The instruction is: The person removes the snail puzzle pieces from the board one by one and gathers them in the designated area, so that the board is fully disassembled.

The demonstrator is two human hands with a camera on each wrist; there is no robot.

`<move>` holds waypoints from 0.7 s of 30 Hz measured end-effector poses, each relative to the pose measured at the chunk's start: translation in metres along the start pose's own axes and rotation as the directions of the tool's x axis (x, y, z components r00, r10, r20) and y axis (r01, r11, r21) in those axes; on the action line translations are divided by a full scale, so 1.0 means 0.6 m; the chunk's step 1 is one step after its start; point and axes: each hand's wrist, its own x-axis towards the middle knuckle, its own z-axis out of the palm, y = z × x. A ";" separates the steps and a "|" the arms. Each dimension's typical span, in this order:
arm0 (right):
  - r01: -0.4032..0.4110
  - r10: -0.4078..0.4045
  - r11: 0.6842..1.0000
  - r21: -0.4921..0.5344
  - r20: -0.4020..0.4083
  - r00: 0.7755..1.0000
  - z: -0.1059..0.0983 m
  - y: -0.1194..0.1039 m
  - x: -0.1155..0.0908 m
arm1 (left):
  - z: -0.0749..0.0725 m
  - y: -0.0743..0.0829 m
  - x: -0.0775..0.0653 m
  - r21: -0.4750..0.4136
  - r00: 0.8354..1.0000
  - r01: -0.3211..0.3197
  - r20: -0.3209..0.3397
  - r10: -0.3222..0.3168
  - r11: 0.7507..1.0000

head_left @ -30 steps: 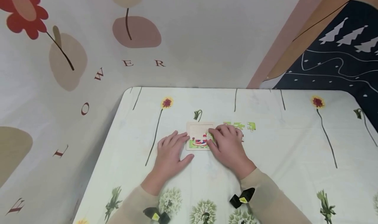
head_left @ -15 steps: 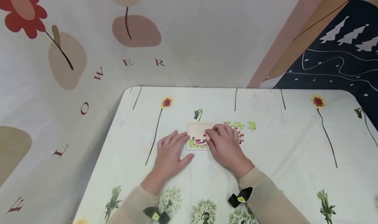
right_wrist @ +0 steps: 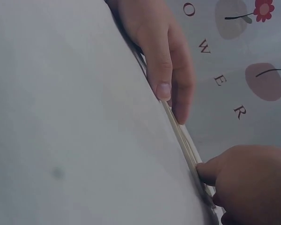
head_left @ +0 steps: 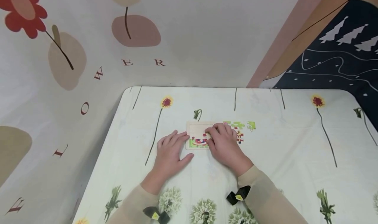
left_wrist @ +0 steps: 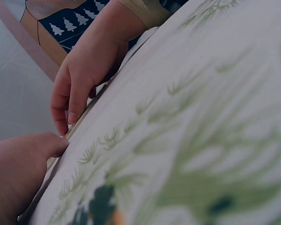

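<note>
A small light wooden puzzle board (head_left: 196, 128) lies on the table, its lower part filled with green, red and blue pieces and its upper part bare. Flat on the cloth, my left hand (head_left: 170, 155) has its fingers stretched and fingertips at the board's left edge. My right hand (head_left: 228, 148) reaches over the board's right side, pinching a small puzzle piece (head_left: 208, 135) between thumb and index finger; the hand hides most of that piece. In the right wrist view, the thumb of my right hand (right_wrist: 257, 183) is low at the board's thin edge (right_wrist: 180, 136).
Right of the board lie several loose puzzle pieces: green ones (head_left: 238, 125), another green piece (head_left: 251, 125) and a red-patterned one (head_left: 240, 137), partly behind my right hand. A flower-print cloth (head_left: 280, 145) covers the table. A printed curtain (head_left: 200, 46) hangs behind its far edge.
My right hand has shifted slightly left over the board with the puzzle piece, uncovering more of the red-patterned loose piece. My left hand stays in place.
</note>
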 end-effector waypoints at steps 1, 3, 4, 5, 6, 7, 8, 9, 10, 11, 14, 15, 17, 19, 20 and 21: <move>-0.005 0.004 1.000 0.003 0.003 1.000 0.000 0.000 0.000 | 0.000 0.000 0.000 0.000 1.000 0.000 0.000 0.000 1.000; -0.011 0.011 1.000 0.009 0.006 1.000 -0.001 0.000 0.001 | 0.000 0.000 0.000 -0.001 1.000 -0.002 -0.001 0.002 1.000; -0.012 0.012 1.000 0.011 0.003 1.000 -0.001 0.000 0.001 | 0.000 0.000 0.000 -0.001 1.000 -0.003 -0.002 0.003 1.000; -0.013 0.013 1.000 0.014 0.000 1.000 -0.001 -0.001 0.001 | 0.000 0.000 0.000 -0.001 1.000 -0.004 -0.003 0.004 1.000; -0.013 0.013 1.000 0.017 -0.005 1.000 -0.001 -0.001 0.002 | 0.000 0.000 0.000 -0.001 1.000 -0.005 -0.004 0.005 1.000; -0.012 0.012 1.000 0.022 -0.012 1.000 -0.001 -0.002 0.002 | 0.000 0.000 0.000 -0.001 1.000 -0.006 -0.005 0.006 1.000; -0.008 0.008 1.000 0.026 -0.022 1.000 -0.001 -0.002 0.002 | 0.001 0.000 0.000 -0.002 1.000 -0.007 -0.006 0.007 1.000; -0.004 0.004 1.000 0.029 -0.031 0.999 -0.002 -0.003 0.002 | 0.001 0.000 0.000 -0.001 1.000 -0.007 -0.006 0.007 1.000; 0.003 -0.002 1.000 0.031 -0.043 0.999 -0.002 -0.003 0.001 | 0.001 0.000 0.000 -0.001 1.000 -0.007 -0.006 0.007 1.000; 0.010 -0.008 0.999 0.032 -0.051 0.999 -0.002 -0.004 0.001 | 0.001 0.000 0.000 0.000 1.000 -0.007 -0.006 0.007 1.000; 0.037 -0.035 0.999 0.021 -0.076 0.996 -0.002 -0.003 -0.001 | 0.001 0.000 0.000 0.001 1.000 -0.007 -0.005 0.007 1.000; 0.046 -0.045 0.999 0.016 -0.080 0.996 -0.002 -0.002 -0.002 | 0.001 0.000 0.000 0.000 1.000 -0.006 -0.005 0.006 1.000; 0.064 -0.063 0.998 0.007 -0.088 0.994 -0.001 -0.001 -0.003 | 0.001 0.000 -0.001 0.003 1.000 -0.006 -0.004 0.006 1.000; 0.078 -0.078 0.997 0.001 -0.096 0.992 -0.001 0.001 -0.002 | 0.001 0.000 -0.001 0.005 1.000 -0.005 -0.004 0.005 1.000; 0.084 -0.084 0.996 0.001 -0.100 0.991 0.000 0.001 -0.002 | 0.001 0.000 -0.001 0.007 1.000 -0.005 -0.004 0.005 1.000; 0.089 -0.088 0.996 -0.001 -0.102 0.991 0.000 0.002 -0.002 | 0.001 0.000 -0.001 0.008 1.000 -0.005 -0.003 0.005 1.000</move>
